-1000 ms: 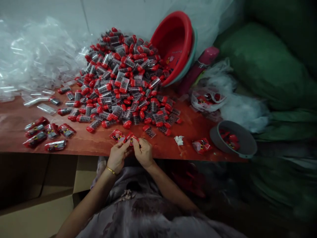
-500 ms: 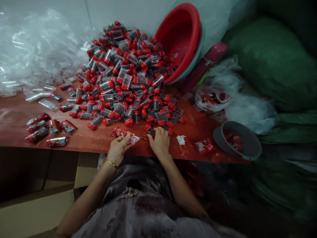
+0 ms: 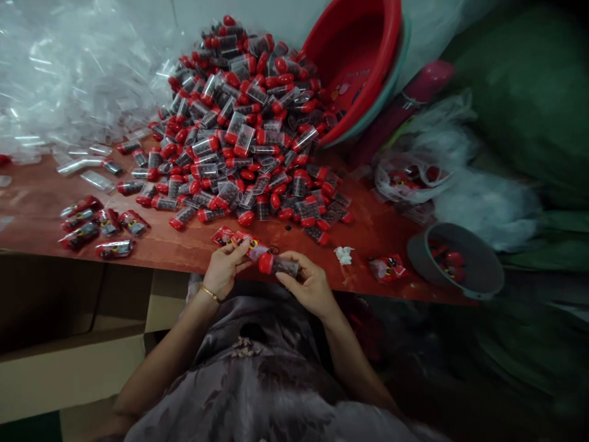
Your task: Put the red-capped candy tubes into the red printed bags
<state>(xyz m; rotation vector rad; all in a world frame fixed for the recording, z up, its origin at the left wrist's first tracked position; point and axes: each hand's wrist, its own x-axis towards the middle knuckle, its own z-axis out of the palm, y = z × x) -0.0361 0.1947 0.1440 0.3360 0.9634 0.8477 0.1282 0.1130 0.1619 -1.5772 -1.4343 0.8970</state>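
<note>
My left hand (image 3: 224, 269) pinches a red printed plastic packet (image 3: 237, 238) near the table's front edge. Between thumb and fingers of my right hand (image 3: 309, 283) is a clear tube with a red cap and dark contents (image 3: 281, 265). Its red end points left, right beside the packet's clear end; whether the two touch I cannot tell. Behind both hands rises a large pile of similar red-capped tubes (image 3: 248, 144). Several filled red packets (image 3: 115, 248) lie to the left on the table.
Clear empty tubes (image 3: 83, 92) are heaped at the back left. A red basin (image 3: 391, 37) leans behind the pile. On the right are a grey bowl (image 3: 478, 283) with red packets, another red packet (image 3: 386, 269) and a crumpled white scrap (image 3: 343, 255). Cardboard boxes (image 3: 78, 368) stand below left.
My right hand has picked up a tube from the pile's front edge and drawn it toward me, beside the packet. My left hand still holds the packet. The view has shifted slightly.
</note>
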